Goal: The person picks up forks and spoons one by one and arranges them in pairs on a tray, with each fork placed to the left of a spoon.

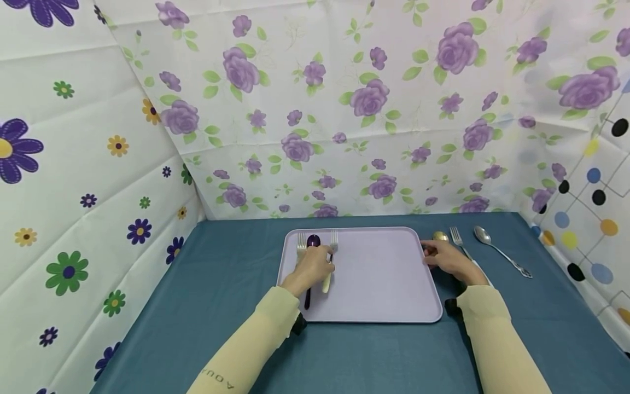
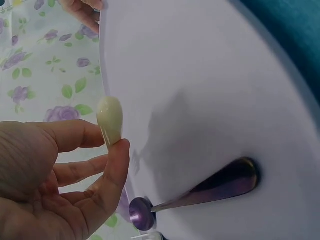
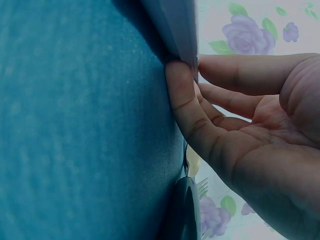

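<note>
Centrally, a pale lilac tray (image 1: 379, 284) lies on the blue table (image 1: 236, 268). The left hand (image 1: 309, 269), its thumb and fingertips nearly meeting, pinches a cream-handled fork (image 2: 110, 114) at the tray's left part, tines toward the far rim; whether the fork touches the surface cannot be told. This light grip presumably eases lining it up with the purple spoon (image 1: 313, 239) and second fork (image 1: 301, 241) beside it. The right hand (image 1: 450, 260) pinches the tray's right rim between thumb and finger, probably to prevent sliding. Beyond that rim lie a gold spoon (image 1: 440, 236), a third fork (image 1: 456, 236) and a silver spoon (image 1: 483, 236), apparently set within easy reach. Dark capitals, possibly "AQUA", mark the left sleeve (image 1: 253, 336); no brand is legible elsewhere.
</note>
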The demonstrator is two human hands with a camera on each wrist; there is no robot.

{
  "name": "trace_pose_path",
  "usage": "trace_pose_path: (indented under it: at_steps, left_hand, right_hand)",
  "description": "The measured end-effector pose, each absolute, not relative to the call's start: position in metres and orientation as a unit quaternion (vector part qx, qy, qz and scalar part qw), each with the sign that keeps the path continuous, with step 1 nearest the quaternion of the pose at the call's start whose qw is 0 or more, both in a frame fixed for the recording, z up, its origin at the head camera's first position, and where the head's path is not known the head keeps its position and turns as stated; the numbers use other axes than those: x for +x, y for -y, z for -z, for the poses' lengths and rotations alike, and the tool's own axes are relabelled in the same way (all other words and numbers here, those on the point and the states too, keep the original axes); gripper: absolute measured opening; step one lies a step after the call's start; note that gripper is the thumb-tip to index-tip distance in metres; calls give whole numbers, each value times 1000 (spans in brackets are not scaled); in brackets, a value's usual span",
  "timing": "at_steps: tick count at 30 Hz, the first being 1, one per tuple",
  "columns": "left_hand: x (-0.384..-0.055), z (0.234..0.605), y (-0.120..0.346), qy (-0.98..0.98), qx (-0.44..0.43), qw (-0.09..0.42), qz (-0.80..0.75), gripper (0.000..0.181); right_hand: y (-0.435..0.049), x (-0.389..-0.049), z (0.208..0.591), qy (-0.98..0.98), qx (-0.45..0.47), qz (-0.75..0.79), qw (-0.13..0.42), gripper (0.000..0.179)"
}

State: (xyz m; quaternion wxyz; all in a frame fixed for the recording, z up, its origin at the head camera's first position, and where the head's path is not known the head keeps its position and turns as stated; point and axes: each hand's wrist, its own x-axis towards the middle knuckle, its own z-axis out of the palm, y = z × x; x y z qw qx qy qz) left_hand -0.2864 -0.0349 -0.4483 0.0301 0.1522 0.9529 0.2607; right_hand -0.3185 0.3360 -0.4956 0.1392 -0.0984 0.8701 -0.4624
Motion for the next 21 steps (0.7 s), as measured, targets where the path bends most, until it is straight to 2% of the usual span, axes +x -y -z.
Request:
trace_pose_path:
  at_steps: [12,18,21]
  left_hand:
    - [-280,457,28,-951,146,54,-267,41]
    - [-277,458,23,-954,156,50,-250,12]
    - [-276,459,20,-952,145,68,-262,11]
  right_hand:
    - [-335,-319,497,-871,-100,461,137,58]
    - [-335,-317,495,-873,-96,458,139,58]
    - [-335,-317,493,-872,-93,459,143,58]
